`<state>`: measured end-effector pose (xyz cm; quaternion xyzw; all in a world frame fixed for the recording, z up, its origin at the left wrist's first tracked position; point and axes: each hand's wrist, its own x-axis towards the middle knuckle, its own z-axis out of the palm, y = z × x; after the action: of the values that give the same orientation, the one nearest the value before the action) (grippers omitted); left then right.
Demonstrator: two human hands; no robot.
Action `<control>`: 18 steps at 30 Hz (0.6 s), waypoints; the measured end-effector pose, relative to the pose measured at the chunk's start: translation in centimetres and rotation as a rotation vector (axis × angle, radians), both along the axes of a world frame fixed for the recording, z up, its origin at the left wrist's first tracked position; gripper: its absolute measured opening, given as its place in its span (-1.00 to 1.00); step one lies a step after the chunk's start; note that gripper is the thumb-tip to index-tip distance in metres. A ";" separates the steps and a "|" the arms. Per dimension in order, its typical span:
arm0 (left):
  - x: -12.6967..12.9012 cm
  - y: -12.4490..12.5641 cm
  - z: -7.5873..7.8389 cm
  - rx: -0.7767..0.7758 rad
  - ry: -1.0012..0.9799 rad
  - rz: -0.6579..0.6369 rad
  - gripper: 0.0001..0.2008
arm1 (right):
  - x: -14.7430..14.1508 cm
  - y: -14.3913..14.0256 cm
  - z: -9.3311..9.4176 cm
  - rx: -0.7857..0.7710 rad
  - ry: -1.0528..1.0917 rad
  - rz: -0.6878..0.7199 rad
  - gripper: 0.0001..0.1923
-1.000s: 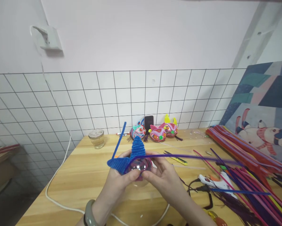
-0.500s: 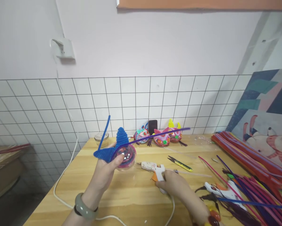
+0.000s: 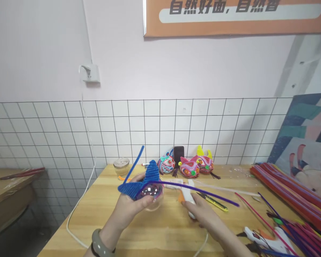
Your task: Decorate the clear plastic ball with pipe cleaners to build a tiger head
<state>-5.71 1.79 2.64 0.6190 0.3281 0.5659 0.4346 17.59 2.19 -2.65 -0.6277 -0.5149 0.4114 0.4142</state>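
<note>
My left hand (image 3: 129, 210) holds a clear plastic ball (image 3: 153, 194) wrapped with red and purple strands, raised above the wooden table (image 3: 101, 210). Two blue fin-shaped pipe-cleaner pieces (image 3: 141, 182) sit on the ball, and a blue stem rises from it to the upper left. A long purple pipe cleaner (image 3: 200, 192) trails from the ball to the right. My right hand (image 3: 200, 212) grips a white glue gun (image 3: 186, 194), its nozzle pointing left toward the ball. A bracelet circles my left wrist.
Three finished colourful ball figures (image 3: 188, 166) and a dark phone (image 3: 178, 154) stand by the tiled wall. A glass jar (image 3: 121, 166) sits at the back left. Pipe-cleaner bundles (image 3: 289, 192) cover the right side. A second glue gun (image 3: 267, 241), yellow snips (image 3: 214, 202) and a white cord (image 3: 77, 210) lie around.
My right hand left the ball, reached the glue gun lying on the table, and now holds it lifted near the ball. My view tilted up.
</note>
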 end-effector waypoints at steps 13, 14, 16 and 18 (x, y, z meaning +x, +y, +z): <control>-1.0 -0.5 0.3 0.093 -0.026 -0.126 -0.35 | -0.8 -4.1 4.6 0.349 0.467 0.137 -0.51; -1.2 -0.5 0.1 0.104 -0.004 -0.103 -0.34 | -0.7 -4.5 4.8 0.380 0.428 0.149 -0.50; -1.6 -0.4 -0.1 0.110 0.031 -0.082 -0.35 | -0.5 -5.2 5.0 0.411 0.300 0.174 -0.50; -2.0 -0.5 -0.1 0.117 0.051 -0.076 -0.34 | -0.3 -6.0 5.2 0.390 0.177 0.238 -0.51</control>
<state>-7.69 1.30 2.51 0.6696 0.2819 0.5512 0.4104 17.26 -3.81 2.59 -0.4323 -0.6167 0.4034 0.5196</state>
